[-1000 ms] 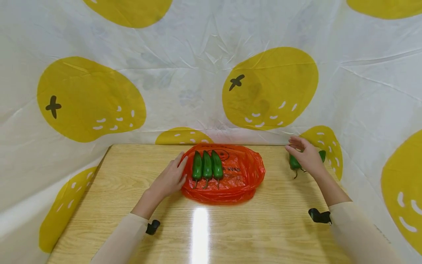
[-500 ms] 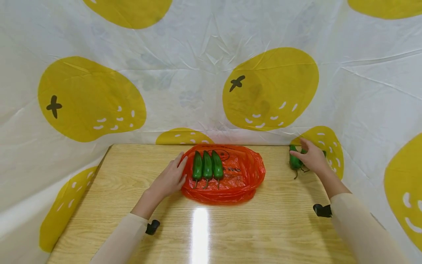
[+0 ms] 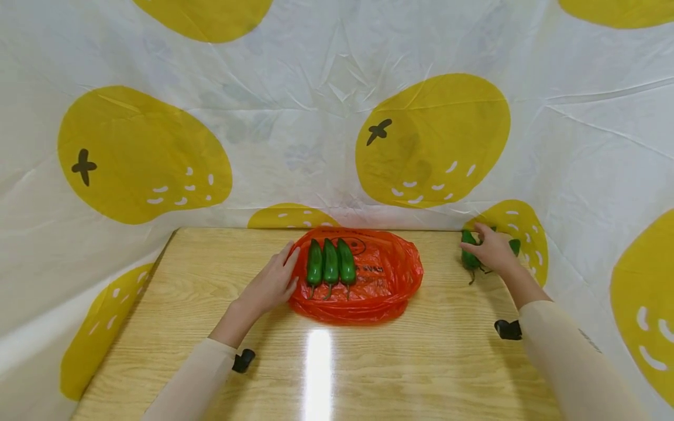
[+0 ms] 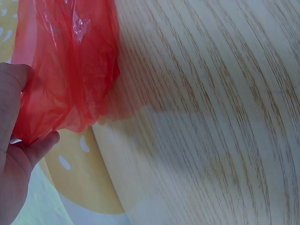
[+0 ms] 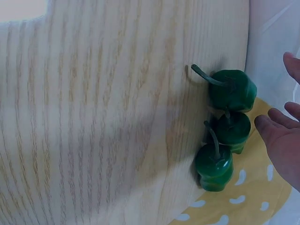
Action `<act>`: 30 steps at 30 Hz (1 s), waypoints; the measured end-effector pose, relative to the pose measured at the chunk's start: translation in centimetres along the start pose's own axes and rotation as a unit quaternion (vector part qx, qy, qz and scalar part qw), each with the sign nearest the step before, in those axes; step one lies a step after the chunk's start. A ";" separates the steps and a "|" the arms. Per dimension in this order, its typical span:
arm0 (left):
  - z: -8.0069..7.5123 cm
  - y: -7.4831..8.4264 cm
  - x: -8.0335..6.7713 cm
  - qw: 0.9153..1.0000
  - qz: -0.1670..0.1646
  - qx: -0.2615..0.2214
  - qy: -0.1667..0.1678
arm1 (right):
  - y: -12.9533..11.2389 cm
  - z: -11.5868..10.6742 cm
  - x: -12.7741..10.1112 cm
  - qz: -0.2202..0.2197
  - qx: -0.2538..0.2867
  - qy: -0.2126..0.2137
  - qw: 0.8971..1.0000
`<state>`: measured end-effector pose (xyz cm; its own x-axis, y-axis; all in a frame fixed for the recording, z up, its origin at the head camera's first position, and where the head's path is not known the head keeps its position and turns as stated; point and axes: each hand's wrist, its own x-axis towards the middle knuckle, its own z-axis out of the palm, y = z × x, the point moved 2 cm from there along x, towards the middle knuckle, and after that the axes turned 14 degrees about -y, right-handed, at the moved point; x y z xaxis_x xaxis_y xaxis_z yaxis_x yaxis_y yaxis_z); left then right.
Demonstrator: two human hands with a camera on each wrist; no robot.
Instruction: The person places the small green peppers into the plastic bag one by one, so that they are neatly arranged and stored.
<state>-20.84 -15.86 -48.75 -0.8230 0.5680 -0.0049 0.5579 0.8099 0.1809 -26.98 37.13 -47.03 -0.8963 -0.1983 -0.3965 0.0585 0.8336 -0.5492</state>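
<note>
Three green chili peppers (image 3: 330, 266) lie side by side on a red plastic bag (image 3: 376, 298), their stems toward me. At the bag's left edge my left hand (image 3: 271, 283) holds the rim; in the left wrist view the red film (image 4: 75, 79) passes between thumb and fingers. My right hand (image 3: 495, 248) hovers with spread fingers over more green peppers (image 3: 470, 257) at the table's back right corner, hiding part of them. In the right wrist view, three peppers (image 5: 214, 166) sit close together, and the right hand (image 5: 283, 145) is just beyond them, holding nothing.
A light wood-grain table (image 3: 210, 257) carries everything. White cloth (image 3: 295, 134) with yellow fruit prints hangs behind and along both sides, meeting the table's back edge. A bright light reflection (image 3: 318, 374) shows on the table front.
My right hand shifts slightly right, then a little back left over the right-hand peppers, uncovering more of the leftmost one. My left hand and the bag stay in place.
</note>
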 end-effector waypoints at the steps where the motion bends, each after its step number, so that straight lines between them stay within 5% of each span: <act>1: 0.0 0.0 0.0 1.000 0.001 -0.001 0.001 | -0.1 0.1 0.1 0.001 -0.006 -0.001 1.000; 18: -0.2 0.1 -0.1 1.000 0.013 0.006 0.020 | -0.5 1.9 1.2 0.014 -0.043 -0.013 0.999; 30: -0.3 0.0 -0.1 0.999 0.020 0.007 0.028 | -0.8 3.8 1.4 -0.009 -0.061 0.065 0.996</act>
<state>-20.79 -15.98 -48.47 -0.8045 0.5911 0.0579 0.5916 0.7889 0.1662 -26.60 34.26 -49.97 -0.9464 -0.1515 -0.2854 -0.0038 0.8884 -0.4591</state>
